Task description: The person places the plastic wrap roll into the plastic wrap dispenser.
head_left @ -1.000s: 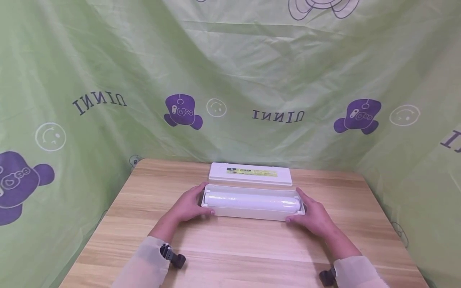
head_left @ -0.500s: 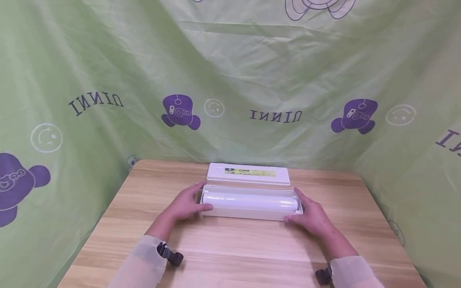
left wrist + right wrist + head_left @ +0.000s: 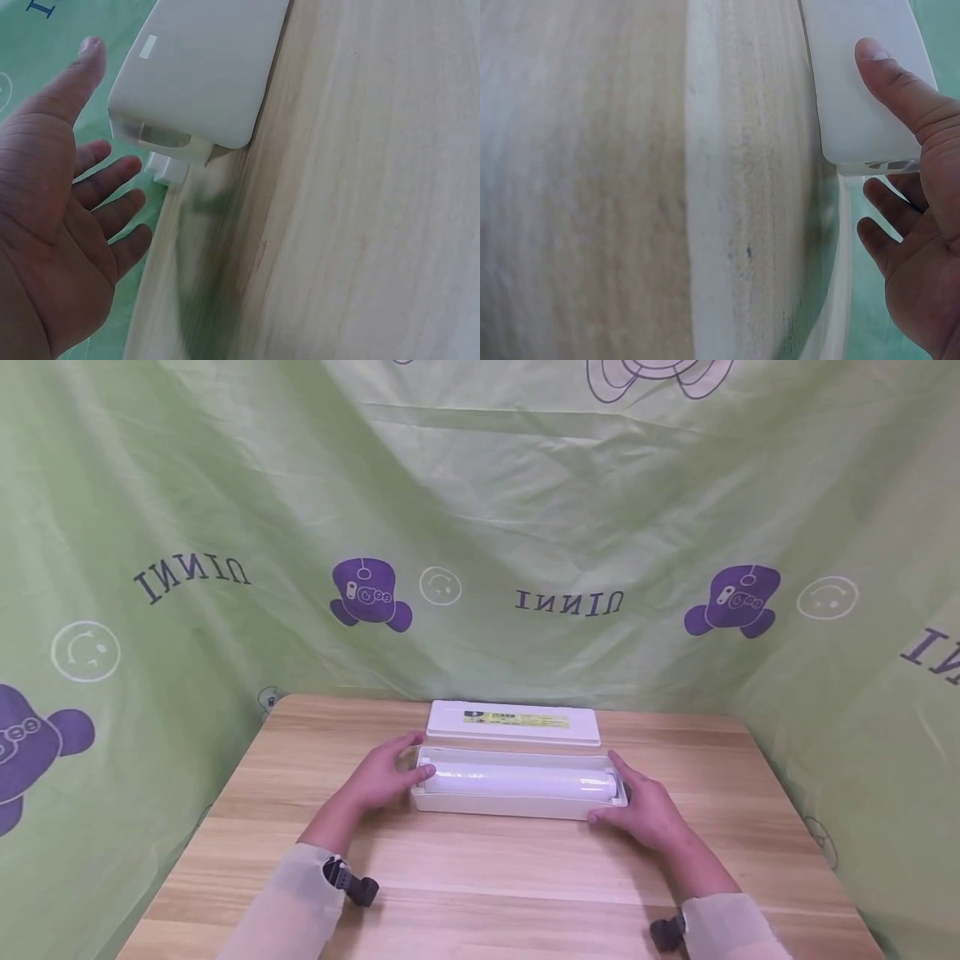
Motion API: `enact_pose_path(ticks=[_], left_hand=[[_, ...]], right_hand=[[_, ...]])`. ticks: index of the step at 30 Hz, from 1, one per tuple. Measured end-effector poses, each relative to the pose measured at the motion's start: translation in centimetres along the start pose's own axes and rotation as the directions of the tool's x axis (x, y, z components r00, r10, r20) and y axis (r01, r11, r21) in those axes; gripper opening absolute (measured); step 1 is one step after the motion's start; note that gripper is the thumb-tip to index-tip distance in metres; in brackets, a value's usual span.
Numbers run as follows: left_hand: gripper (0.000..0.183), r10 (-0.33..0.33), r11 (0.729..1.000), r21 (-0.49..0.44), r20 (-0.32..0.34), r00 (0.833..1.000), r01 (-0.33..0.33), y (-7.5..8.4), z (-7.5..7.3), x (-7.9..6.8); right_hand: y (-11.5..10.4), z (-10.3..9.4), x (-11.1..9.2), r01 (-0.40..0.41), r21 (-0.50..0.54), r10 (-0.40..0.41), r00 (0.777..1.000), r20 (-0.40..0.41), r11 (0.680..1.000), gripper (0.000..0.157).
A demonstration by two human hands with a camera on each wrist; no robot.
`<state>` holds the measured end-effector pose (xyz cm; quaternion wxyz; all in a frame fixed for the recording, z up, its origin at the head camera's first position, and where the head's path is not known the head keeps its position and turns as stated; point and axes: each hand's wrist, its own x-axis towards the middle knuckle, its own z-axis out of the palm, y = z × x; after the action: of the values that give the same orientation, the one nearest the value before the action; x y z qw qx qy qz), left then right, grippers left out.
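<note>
A long white plastic wrap box (image 3: 498,807) stands without its lid on the table, and a shiny white roll of plastic wrap (image 3: 517,781) lies lengthwise inside it. At the box's left end is my left hand (image 3: 381,777), its thumb raised near the rim. The left wrist view shows that hand (image 3: 56,195) with fingers spread, apart from the box (image 3: 202,67). My right hand (image 3: 648,810) holds the right end, thumb on the front wall and index finger at the back corner. In the right wrist view the thumb (image 3: 900,86) lies against the box wall (image 3: 851,105).
A flat white lid (image 3: 513,724) with a yellow-green label lies just behind the box. The wooden table (image 3: 510,885) reaches back to a green printed curtain (image 3: 480,510) that hangs around it on the far side and both flanks. Both sleeves carry black wrist cameras.
My left hand has let go of the box's left end, its thumb lifting off the front wall. The right hand keeps its hold. The whole view has shifted slightly.
</note>
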<state>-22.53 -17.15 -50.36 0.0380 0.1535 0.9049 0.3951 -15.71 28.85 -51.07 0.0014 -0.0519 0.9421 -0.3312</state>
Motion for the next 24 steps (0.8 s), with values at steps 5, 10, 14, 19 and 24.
enact_pose_path(ticks=[5,10,14,19,24], left_hand=[[0.076,-0.028,0.999,-0.027,-0.019,0.999,0.028,-0.3,-0.4,0.3],[0.074,-0.045,0.999,-0.025,-0.032,0.998,0.045,-0.7,-0.7,0.8],[0.074,-0.034,0.999,-0.009,-0.037,0.999,0.034,-0.8,-0.8,1.3],[0.067,-0.034,0.999,0.018,-0.035,0.999,0.034,-0.7,-1.0,1.6],[0.068,-0.024,0.999,0.046,-0.03,0.999,0.026,-0.6,-1.3,2.0]], right_hand=[[0.0,0.1,-0.1,0.002,0.003,-0.002,1.0,-0.004,1.0,0.126],[0.0,0.1,-0.1,0.002,0.0,-0.002,1.0,-0.007,1.0,0.126],[0.0,0.0,-0.1,0.002,0.0,-0.002,1.0,-0.004,1.0,0.126],[-0.1,0.0,-0.1,-0.007,0.01,0.007,1.0,0.002,1.0,0.125],[-0.1,0.0,-0.2,-0.012,0.013,0.012,1.0,0.005,1.0,0.124]])
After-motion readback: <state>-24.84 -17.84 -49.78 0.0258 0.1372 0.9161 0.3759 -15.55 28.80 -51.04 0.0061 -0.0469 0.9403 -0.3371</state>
